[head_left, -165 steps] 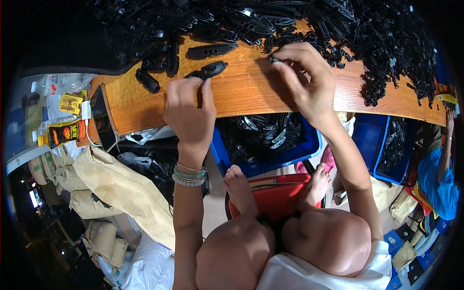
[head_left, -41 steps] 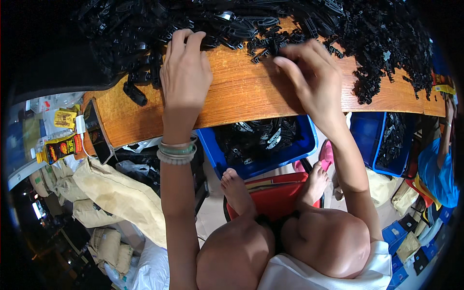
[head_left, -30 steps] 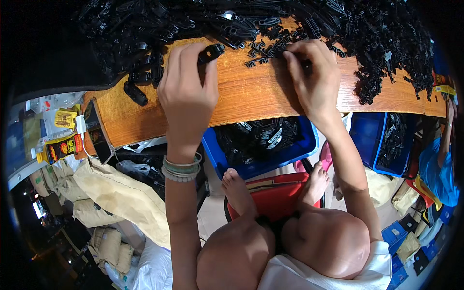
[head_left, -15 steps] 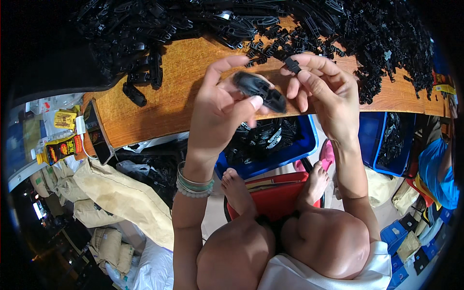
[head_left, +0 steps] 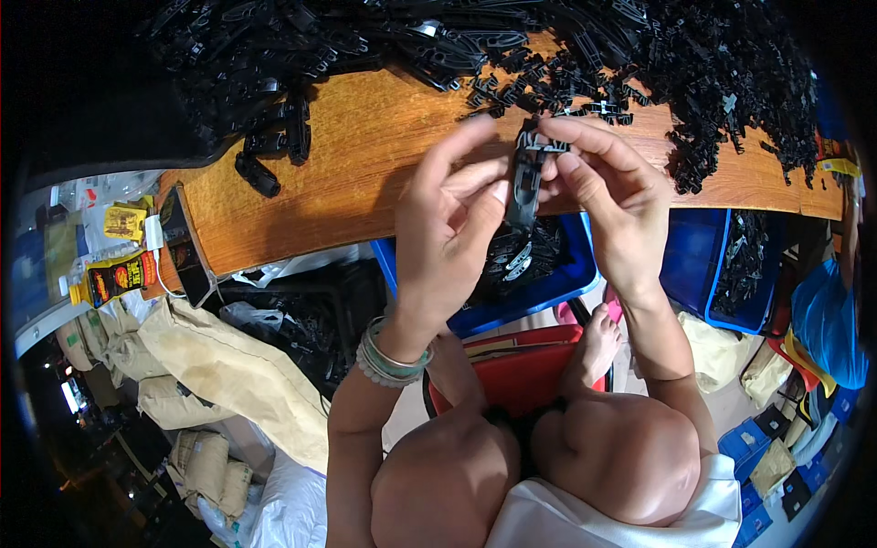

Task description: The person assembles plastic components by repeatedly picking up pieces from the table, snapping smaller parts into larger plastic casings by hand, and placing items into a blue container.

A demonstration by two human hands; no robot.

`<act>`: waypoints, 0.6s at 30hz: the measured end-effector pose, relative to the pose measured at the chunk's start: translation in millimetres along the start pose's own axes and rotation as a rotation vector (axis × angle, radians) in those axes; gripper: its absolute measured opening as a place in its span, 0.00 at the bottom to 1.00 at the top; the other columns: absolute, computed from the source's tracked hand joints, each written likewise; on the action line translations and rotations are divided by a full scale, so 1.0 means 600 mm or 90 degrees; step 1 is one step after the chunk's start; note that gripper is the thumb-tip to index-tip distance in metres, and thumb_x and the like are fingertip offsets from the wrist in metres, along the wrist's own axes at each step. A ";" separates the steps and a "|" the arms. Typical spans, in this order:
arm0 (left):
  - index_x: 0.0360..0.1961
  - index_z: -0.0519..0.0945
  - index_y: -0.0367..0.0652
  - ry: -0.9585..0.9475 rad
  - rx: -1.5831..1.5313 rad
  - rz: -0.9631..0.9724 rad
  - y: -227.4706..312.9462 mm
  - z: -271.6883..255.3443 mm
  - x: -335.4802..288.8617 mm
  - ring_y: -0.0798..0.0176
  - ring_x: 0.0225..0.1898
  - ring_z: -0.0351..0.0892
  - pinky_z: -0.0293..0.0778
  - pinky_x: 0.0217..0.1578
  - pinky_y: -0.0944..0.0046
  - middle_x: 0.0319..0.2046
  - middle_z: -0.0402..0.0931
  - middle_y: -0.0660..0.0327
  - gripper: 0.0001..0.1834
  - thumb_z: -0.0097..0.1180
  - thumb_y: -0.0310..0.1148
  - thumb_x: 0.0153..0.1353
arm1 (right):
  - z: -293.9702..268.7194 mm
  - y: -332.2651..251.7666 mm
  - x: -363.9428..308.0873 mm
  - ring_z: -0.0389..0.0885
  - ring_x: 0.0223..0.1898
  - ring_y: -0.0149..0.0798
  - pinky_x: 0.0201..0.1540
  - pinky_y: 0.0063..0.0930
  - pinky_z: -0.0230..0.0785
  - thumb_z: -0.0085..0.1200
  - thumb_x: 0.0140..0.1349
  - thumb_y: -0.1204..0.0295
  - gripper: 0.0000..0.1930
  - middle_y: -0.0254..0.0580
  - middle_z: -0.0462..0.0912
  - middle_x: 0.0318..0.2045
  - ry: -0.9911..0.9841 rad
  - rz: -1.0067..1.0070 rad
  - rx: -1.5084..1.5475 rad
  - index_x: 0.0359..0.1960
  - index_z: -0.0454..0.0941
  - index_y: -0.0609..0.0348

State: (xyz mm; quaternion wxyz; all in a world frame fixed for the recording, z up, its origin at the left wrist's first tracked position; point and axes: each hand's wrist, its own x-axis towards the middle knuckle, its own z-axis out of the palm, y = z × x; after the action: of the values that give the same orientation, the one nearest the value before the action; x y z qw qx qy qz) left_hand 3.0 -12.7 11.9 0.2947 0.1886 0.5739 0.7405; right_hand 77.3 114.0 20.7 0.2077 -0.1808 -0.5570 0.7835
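Above the front edge of the wooden table (head_left: 347, 155), my left hand (head_left: 446, 224) grips a long black plastic part (head_left: 526, 192), held nearly upright with its hollow side showing. My right hand (head_left: 621, 205) pinches a small black plastic clip (head_left: 554, 146) against the upper end of that part. Whether the clip is seated in it cannot be seen. Longer black parts (head_left: 274, 46) are heaped at the table's back left. Small black clips (head_left: 731, 100) lie in a dense pile at the back right, some scattered near my fingertips.
Under the table edge, a blue bin (head_left: 587, 256) holds black parts, and another blue bin (head_left: 696, 265) stands to the right. A red stool (head_left: 484, 376) is beneath my feet. Brown paper sacks (head_left: 219, 356) lie at left, near a yellow-capped bottle (head_left: 114, 279).
My left hand has moved right and turned the long part from lying slantwise to nearly upright. The clip in my right hand now meets its upper end.
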 end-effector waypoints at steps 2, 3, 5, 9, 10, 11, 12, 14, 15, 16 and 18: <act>0.58 0.57 0.28 -0.038 -0.058 -0.008 -0.004 -0.003 0.004 0.62 0.40 0.79 0.75 0.41 0.68 0.43 0.75 0.48 0.28 0.49 0.15 0.55 | -0.001 -0.001 -0.001 0.75 0.28 0.22 0.30 0.14 0.68 0.49 0.62 0.79 0.10 0.38 0.80 0.30 -0.037 -0.049 -0.058 0.44 0.76 0.68; 0.58 0.56 0.28 -0.076 -0.114 -0.016 -0.005 -0.007 0.006 0.61 0.40 0.79 0.75 0.41 0.67 0.45 0.73 0.48 0.30 0.50 0.14 0.54 | -0.002 -0.002 -0.001 0.75 0.28 0.22 0.30 0.14 0.68 0.49 0.62 0.79 0.10 0.38 0.80 0.30 -0.037 -0.049 -0.058 0.44 0.76 0.68; 0.57 0.57 0.29 -0.114 -0.128 -0.053 -0.006 -0.016 0.007 0.61 0.41 0.78 0.76 0.41 0.68 0.46 0.72 0.47 0.31 0.52 0.13 0.51 | -0.005 -0.003 0.000 0.74 0.27 0.22 0.29 0.14 0.67 0.50 0.61 0.78 0.09 0.39 0.80 0.30 -0.090 -0.053 -0.007 0.42 0.77 0.68; 0.46 0.63 0.31 -0.120 -0.119 -0.057 -0.012 -0.031 0.005 0.62 0.40 0.79 0.77 0.39 0.68 0.41 0.73 0.49 0.25 0.59 0.14 0.47 | -0.008 -0.001 0.002 0.74 0.26 0.22 0.29 0.14 0.67 0.51 0.61 0.78 0.10 0.38 0.80 0.28 -0.038 -0.071 -0.030 0.43 0.77 0.68; 0.43 0.63 0.32 -0.120 -0.116 -0.054 -0.009 -0.029 0.003 0.61 0.38 0.80 0.78 0.37 0.68 0.38 0.74 0.49 0.22 0.59 0.14 0.48 | -0.011 0.000 0.002 0.74 0.26 0.23 0.29 0.14 0.67 0.51 0.61 0.78 0.10 0.38 0.80 0.27 -0.038 -0.065 -0.032 0.43 0.77 0.68; 0.41 0.64 0.33 -0.119 -0.113 -0.050 -0.007 -0.028 0.003 0.61 0.36 0.81 0.79 0.35 0.68 0.36 0.75 0.48 0.20 0.59 0.15 0.49 | -0.013 0.000 0.003 0.75 0.26 0.23 0.29 0.15 0.67 0.51 0.61 0.78 0.10 0.37 0.80 0.26 -0.038 -0.060 -0.033 0.43 0.77 0.68; 0.41 0.64 0.33 -0.119 -0.113 -0.051 -0.006 -0.030 0.004 0.61 0.36 0.81 0.79 0.35 0.68 0.36 0.75 0.48 0.20 0.59 0.15 0.49 | -0.013 0.002 0.008 0.75 0.26 0.23 0.29 0.15 0.67 0.51 0.61 0.78 0.10 0.37 0.80 0.26 -0.038 -0.059 -0.033 0.43 0.77 0.68; 0.39 0.64 0.33 -0.074 -0.077 -0.029 -0.003 -0.033 0.007 0.60 0.32 0.82 0.80 0.32 0.69 0.31 0.77 0.49 0.18 0.58 0.15 0.50 | -0.011 0.006 0.019 0.77 0.27 0.24 0.31 0.15 0.69 0.52 0.60 0.77 0.11 0.38 0.81 0.25 0.038 -0.067 -0.020 0.43 0.77 0.68; 0.39 0.64 0.33 -0.074 -0.077 -0.029 0.000 -0.032 0.007 0.60 0.32 0.82 0.80 0.32 0.69 0.31 0.77 0.49 0.18 0.58 0.15 0.50 | -0.014 0.006 0.020 0.77 0.27 0.24 0.31 0.15 0.69 0.52 0.60 0.77 0.11 0.38 0.81 0.25 0.038 -0.067 -0.020 0.43 0.77 0.68; 0.38 0.64 0.33 -0.042 -0.034 -0.027 0.004 -0.030 0.006 0.59 0.32 0.82 0.80 0.32 0.69 0.29 0.77 0.49 0.17 0.58 0.15 0.50 | -0.021 0.005 0.020 0.77 0.28 0.25 0.32 0.15 0.70 0.52 0.60 0.77 0.11 0.39 0.81 0.26 0.037 -0.070 -0.033 0.43 0.77 0.68; 0.37 0.65 0.33 -0.006 -0.007 -0.012 0.002 -0.026 0.003 0.61 0.32 0.82 0.80 0.32 0.70 0.28 0.78 0.50 0.16 0.59 0.15 0.50 | -0.031 0.003 0.021 0.78 0.29 0.26 0.34 0.16 0.72 0.52 0.60 0.77 0.10 0.41 0.82 0.29 0.031 -0.103 -0.077 0.42 0.78 0.67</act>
State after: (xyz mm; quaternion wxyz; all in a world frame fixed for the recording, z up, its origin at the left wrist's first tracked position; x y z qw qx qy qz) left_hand -8.5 -23.3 8.8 0.3053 0.1850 0.5700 0.7401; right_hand 76.0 134.9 12.2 0.2722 -0.1662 -0.6108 0.7247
